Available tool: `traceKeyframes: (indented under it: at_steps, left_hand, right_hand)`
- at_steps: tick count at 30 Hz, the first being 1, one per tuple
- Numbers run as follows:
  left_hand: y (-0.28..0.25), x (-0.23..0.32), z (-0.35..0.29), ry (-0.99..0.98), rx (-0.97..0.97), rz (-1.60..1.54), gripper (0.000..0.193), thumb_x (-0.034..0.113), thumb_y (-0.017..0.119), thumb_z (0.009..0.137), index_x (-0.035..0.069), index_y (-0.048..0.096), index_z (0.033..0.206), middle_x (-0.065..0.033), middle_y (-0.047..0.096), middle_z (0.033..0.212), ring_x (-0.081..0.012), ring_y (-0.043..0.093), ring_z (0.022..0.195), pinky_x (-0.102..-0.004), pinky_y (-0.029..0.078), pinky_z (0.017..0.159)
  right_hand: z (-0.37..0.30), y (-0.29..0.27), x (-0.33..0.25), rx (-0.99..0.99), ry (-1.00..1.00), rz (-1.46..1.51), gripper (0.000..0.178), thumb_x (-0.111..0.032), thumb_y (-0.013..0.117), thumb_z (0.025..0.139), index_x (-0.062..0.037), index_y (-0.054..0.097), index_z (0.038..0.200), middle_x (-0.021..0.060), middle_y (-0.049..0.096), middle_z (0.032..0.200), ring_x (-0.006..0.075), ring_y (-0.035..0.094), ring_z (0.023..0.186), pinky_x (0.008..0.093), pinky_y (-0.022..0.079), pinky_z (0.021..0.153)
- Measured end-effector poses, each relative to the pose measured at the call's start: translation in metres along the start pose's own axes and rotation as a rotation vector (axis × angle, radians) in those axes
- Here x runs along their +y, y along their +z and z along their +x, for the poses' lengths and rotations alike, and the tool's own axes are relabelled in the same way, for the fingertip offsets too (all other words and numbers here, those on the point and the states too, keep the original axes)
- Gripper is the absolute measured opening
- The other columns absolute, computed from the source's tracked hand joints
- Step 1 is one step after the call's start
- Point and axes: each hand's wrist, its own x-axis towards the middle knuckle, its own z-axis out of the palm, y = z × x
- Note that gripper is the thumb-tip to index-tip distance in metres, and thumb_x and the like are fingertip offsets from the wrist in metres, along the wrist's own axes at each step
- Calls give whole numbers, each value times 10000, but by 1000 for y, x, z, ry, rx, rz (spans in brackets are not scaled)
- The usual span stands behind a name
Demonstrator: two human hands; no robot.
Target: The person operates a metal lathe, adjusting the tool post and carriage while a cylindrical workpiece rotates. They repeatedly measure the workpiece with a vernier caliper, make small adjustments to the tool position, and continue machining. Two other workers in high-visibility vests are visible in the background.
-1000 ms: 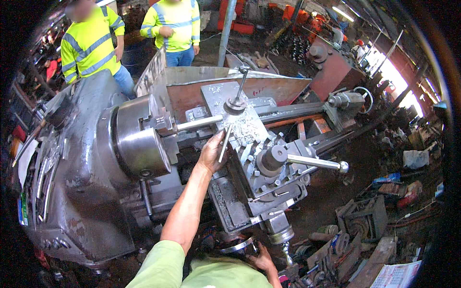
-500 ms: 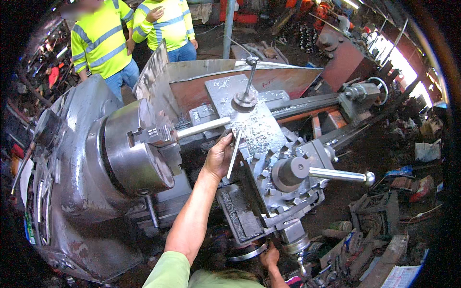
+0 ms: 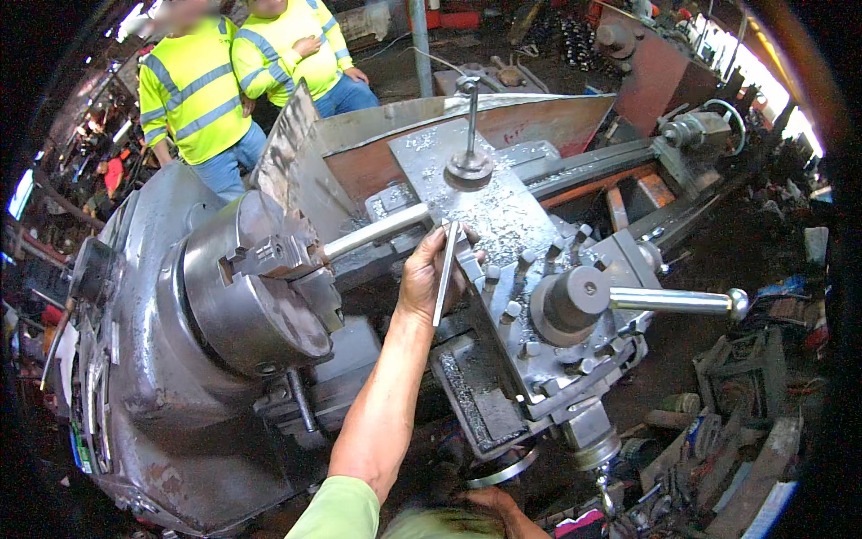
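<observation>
light: upper-right opening [image 3: 754,72] blown out white | interior dim | glare: chuck [image 3: 262,310], lever [image 3: 673,300], thin bar [image 3: 445,274] | shadow: floor [image 3: 669,359] near-black | fisheye: edges bent, black corners speckled | blur: bystander's head [image 3: 186,13] smeared; mid-frame fairly sharp

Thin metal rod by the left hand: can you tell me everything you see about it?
The rod is slim, straight, silvery and metal-looking, with no knob showing. It slants, upper end close to the thumb of the left hand, lower end free beside the wrist. Whether the fingers grip it is hidden.
</observation>
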Motion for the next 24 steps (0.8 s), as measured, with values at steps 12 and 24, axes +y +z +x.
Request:
traceKeyframes:
  at_steps: [12, 24]
  left_hand:
    - [25, -12, 0, 68, 134, -55, 317, 326, 485, 1007, 37, 616, 1006, -131, 648, 915, -261, 614, 786, -387, 527, 700]
    - [-11, -27, -12, 572, 775, 1145, 154, 189, 592, 931, 45, 614, 882, -117, 626, 850, -266, 588, 699, -419, 484, 641]
  right_hand:
    - [-142, -60, 108, 584, 98, 63, 565, -282, 702, 824, -28, 574, 1312, 205, 569, 1341, 312, 537, 1227, 397, 412, 1038]
    - [-173, -45, 135, 737, 118, 216, 376, -119, 613, 828, 15, 641, 1178, 185, 690, 1124, 281, 646, 1046, 383, 491, 894]
